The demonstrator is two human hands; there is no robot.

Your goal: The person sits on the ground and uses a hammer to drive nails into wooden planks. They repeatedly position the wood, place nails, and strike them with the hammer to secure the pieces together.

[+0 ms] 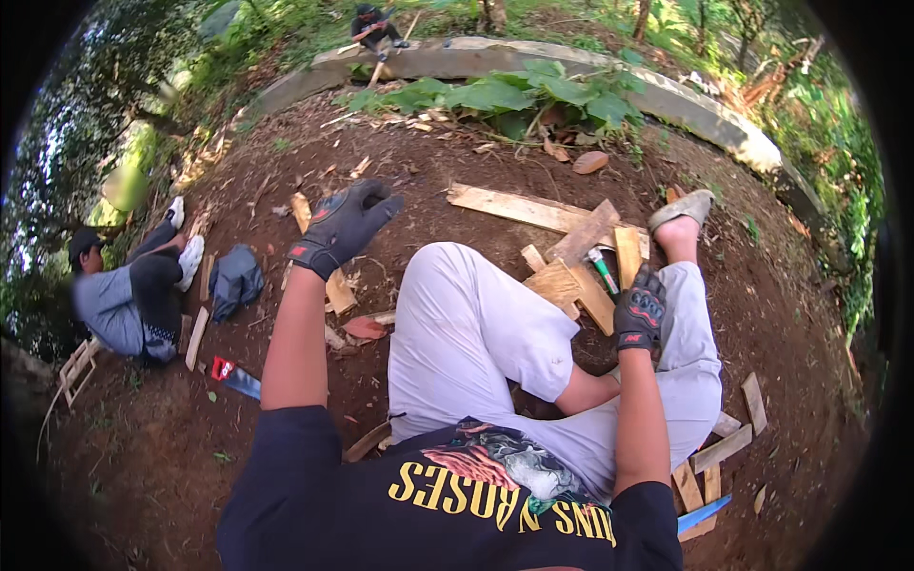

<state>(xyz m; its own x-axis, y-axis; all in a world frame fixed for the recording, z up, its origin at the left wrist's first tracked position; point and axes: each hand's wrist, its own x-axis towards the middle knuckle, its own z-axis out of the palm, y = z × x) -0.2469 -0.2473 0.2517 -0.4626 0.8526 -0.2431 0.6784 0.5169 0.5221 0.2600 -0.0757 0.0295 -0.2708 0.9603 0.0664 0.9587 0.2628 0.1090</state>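
I sit on bare earth with my knees up in pale trousers. My left hand [343, 226], in a black glove, is lifted over the ground with its fingers loosely spread and nothing in it. My right hand [640, 310], also in a black glove, rests curled against the end of a short wooden plank [592, 297] in a small pile of boards [533, 209] beside my right knee. A green-handled tool [603, 272] lies on those boards just left of the fingers. Whether the right hand grips the plank is hidden by the glove.
A person [124, 300] sits on the ground at the left, with a dark bag [234, 281] and a red-handled saw [231, 375] nearby. Another person [374, 27] sits on the curved concrete kerb [685, 105] at the back. Wood offcuts [724, 447] lie at my right.
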